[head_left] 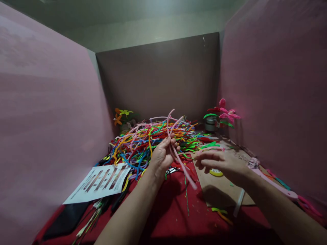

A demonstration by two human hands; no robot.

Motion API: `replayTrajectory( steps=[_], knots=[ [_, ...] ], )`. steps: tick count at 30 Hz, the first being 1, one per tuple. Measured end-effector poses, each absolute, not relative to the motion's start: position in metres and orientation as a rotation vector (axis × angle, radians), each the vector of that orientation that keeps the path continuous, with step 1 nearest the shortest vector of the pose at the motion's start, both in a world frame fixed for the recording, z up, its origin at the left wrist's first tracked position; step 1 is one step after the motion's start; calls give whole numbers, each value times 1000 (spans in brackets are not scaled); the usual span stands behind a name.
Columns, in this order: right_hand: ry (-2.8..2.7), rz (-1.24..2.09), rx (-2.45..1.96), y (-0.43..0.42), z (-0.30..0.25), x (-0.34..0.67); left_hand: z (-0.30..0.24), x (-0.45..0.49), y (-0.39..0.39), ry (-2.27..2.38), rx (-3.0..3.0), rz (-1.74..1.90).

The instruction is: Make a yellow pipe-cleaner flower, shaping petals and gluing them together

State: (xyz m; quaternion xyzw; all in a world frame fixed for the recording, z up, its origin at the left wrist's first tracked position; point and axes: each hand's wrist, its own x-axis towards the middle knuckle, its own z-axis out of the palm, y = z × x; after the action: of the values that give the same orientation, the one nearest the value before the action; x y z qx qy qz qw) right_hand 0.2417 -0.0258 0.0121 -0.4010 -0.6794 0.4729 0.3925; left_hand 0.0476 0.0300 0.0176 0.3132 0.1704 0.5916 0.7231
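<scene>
Two or so pink pipe cleaners (pixel 184 169) are pinched in my left hand (pixel 165 153), crossing above the fingers and hanging down to the lower right. Behind that hand rises a big tangled heap of pipe cleaners (pixel 138 139) in many colours. My right hand (pixel 217 163) is over a brown cardboard sheet (pixel 222 194), palm down, fingers stretched out and holding nothing. Close under its fingers lies a yellow round object (pixel 216 173), partly hidden. Small scissors (pixel 173 170) rest on the red cloth just beyond my left wrist.
A printed sheet (pixel 99 182) lies at left, above a dark flat object (pixel 66 219). Pipe-cleaner flowers stand behind: orange and yellow ones (pixel 121 115) left, pink ones (pixel 228 114) right beside a grey jar (pixel 210 124). Pink side panels (pixel 51 102) enclose the table. A clear stick (pixel 239 203) lies in front.
</scene>
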Motion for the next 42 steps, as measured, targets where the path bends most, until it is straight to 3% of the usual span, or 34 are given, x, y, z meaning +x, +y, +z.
replayTrajectory(
  steps=[9,17,34,42],
  knots=[
    [-1636,1324,-838,7,19,185,36,55,31,471,821,1376],
    [-1425,1862,-657,25,10,172,32,38,36,636,945,1385],
    [-1431,1594,-826,39,-22,168,-4,33,43,809,1039,1294],
    [-1289,1767,-723,33,-33,169,-12,40,41,783,1013,1244]
  ],
)
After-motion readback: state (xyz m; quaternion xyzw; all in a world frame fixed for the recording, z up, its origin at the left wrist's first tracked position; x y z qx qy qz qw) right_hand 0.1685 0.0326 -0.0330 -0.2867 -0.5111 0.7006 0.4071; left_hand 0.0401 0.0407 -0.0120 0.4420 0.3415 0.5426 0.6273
